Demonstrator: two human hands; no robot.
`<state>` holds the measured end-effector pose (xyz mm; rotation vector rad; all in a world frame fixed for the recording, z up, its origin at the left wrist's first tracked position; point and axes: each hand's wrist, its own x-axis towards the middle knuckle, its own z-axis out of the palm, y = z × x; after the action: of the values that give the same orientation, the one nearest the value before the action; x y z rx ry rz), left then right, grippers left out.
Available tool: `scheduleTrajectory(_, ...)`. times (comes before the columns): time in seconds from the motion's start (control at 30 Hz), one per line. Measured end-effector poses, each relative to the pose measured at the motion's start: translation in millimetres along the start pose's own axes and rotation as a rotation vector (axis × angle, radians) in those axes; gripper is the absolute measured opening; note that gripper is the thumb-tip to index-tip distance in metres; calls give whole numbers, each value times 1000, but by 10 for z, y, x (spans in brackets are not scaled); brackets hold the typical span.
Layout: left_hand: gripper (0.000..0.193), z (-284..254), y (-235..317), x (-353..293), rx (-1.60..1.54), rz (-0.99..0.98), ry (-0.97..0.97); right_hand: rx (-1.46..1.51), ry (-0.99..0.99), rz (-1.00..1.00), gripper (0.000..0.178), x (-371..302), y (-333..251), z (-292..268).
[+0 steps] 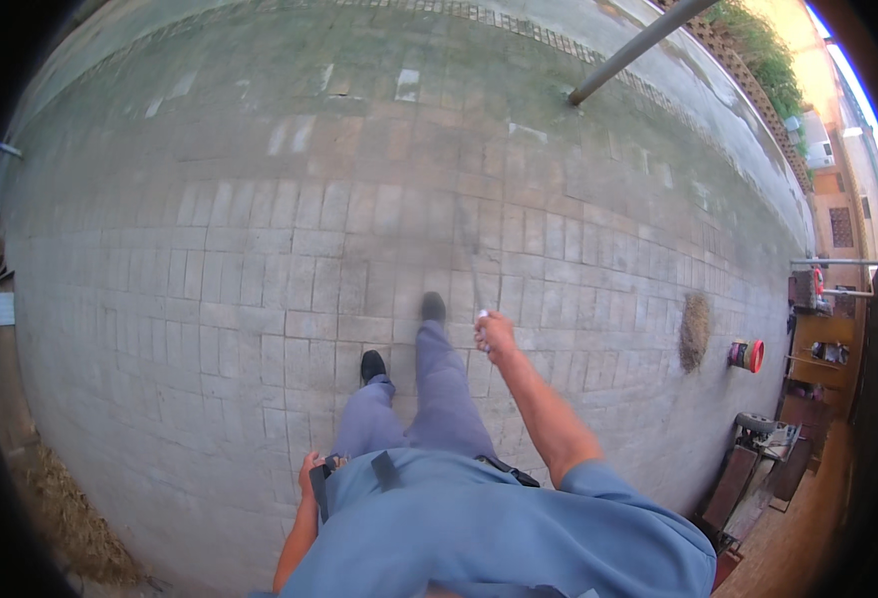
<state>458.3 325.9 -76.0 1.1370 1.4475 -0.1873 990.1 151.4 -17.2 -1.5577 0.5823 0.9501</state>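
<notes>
My right hand [499, 336] reaches out ahead of my right side, its fingers closed round a white handle [483, 329] with purplish marks. From that handle a thin, dark rod [478, 289] points away over the paving; its far end is blurred, and its exact kind cannot be made out. My left hand [310, 472] hangs low beside my left hip, close to a dark strap. Its fingers are mostly hidden, so whether it holds anything does not show.
Grey paving bricks [250, 299] surround my feet. Right of me lie a brown heap [695, 332], a red-rimmed bucket [746, 356] and a wheeled metal frame [758, 453]. A grey pole [638, 55] rises ahead on the right. Straw [70, 513] lies at the lower left.
</notes>
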Motion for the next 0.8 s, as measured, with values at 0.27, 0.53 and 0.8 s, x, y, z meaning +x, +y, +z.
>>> scheduleTrajectory(0.27,43,376,233,-312,129,-20,32,136,112,58,7,911,-322,-511)
scheduleTrajectory(0.53,43,611,421,-429,235,13,75,-122,-107,17,7,332,-265,687)
scheduleTrajectory(0.8,43,691,569,-320,465,100,95,-118,-108,-11,14,322,-720,293)
